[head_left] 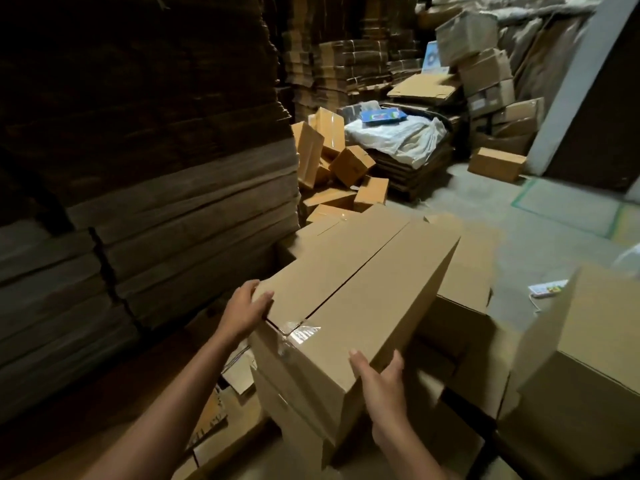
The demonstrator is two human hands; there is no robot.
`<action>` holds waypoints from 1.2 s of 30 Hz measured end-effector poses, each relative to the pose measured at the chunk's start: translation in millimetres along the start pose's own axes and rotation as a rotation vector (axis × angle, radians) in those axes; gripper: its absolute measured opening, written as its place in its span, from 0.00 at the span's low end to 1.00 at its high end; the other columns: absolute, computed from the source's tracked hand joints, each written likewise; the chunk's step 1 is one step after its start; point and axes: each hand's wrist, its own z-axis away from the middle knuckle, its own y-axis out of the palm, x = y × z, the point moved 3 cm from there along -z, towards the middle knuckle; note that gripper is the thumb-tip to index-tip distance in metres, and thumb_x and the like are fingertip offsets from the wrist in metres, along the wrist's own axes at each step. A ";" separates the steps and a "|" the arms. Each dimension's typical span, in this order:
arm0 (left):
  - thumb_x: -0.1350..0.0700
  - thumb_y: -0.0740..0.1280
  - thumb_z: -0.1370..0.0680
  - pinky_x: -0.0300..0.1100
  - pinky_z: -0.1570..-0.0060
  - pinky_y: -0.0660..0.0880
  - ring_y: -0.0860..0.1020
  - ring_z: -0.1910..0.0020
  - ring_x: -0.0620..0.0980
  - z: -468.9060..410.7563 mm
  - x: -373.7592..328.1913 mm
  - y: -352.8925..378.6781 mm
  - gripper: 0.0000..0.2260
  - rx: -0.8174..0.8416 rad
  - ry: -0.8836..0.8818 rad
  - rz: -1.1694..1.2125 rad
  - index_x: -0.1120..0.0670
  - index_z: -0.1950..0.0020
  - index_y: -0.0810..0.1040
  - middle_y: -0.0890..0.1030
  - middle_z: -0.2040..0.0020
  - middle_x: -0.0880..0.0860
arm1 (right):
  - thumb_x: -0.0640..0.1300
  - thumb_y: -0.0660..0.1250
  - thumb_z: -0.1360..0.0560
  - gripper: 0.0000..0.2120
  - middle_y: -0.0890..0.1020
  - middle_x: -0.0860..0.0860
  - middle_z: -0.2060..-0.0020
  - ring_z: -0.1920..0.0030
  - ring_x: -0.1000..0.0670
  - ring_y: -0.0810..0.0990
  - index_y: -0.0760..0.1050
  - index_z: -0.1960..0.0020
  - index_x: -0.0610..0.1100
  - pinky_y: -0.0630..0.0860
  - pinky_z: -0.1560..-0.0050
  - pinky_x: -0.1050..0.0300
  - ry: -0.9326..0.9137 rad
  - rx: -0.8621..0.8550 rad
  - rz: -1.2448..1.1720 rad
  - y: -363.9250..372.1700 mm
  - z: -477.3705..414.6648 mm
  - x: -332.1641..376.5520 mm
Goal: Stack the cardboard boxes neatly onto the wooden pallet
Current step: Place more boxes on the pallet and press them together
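Left hand (244,308), right hand (379,375) | hands clamped on long taped cardboard box (363,289)

Long brown box (360,282) was tilted, flaps shut, clear tape on near end, sitting on second closed box (298,417); open-topped box (457,327) just right.

Not much to it honestly: left hand (244,308) and right hand (382,379) are both bare, forearms (166,403) bare too, right down to the frame edge. Can't tell what's worn higher up.
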 end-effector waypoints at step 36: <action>0.37 0.54 0.17 0.47 0.46 0.72 0.75 0.42 0.45 230.3 -192.2 -53.6 0.11 0.667 0.511 0.813 0.38 0.41 0.73 0.75 0.42 0.42 | 0.53 0.70 0.22 0.14 0.86 0.55 0.48 0.45 0.52 0.84 0.79 0.38 0.54 0.80 0.41 0.43 -0.561 -0.609 -0.202 -182.9 281.8 86.9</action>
